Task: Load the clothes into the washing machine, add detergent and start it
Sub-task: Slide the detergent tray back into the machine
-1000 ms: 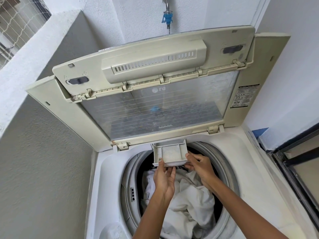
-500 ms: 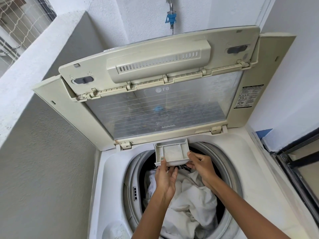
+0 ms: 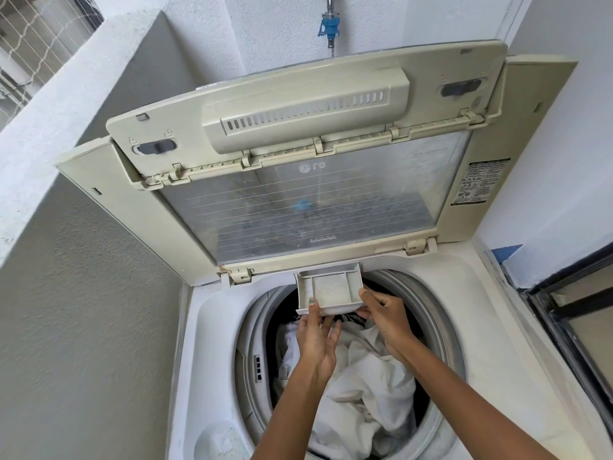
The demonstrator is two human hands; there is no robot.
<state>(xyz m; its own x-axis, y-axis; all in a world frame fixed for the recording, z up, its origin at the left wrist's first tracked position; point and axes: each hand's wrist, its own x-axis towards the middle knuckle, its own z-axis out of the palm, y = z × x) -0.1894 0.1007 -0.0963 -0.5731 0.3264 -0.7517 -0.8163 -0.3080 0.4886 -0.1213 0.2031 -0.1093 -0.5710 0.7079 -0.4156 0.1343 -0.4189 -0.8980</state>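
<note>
White clothes [image 3: 358, 376] already fill the drum. Both hands, left hand [image 3: 315, 336] and right hand [image 3: 384, 313], still pinch the detergent drawer [image 3: 328, 290], barely moved; no detergent visible yet.

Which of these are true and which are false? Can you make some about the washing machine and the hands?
1. The lid is closed. False: it stands open.
2. Both hands hold the small drawer. True: left hand, right hand.
3. The drum is empty. False: white clothes lie inside.
4. The drawer is full of blue liquid. False: it looks empty.
5. A blue tap fitting is on the wall above. True.
</note>
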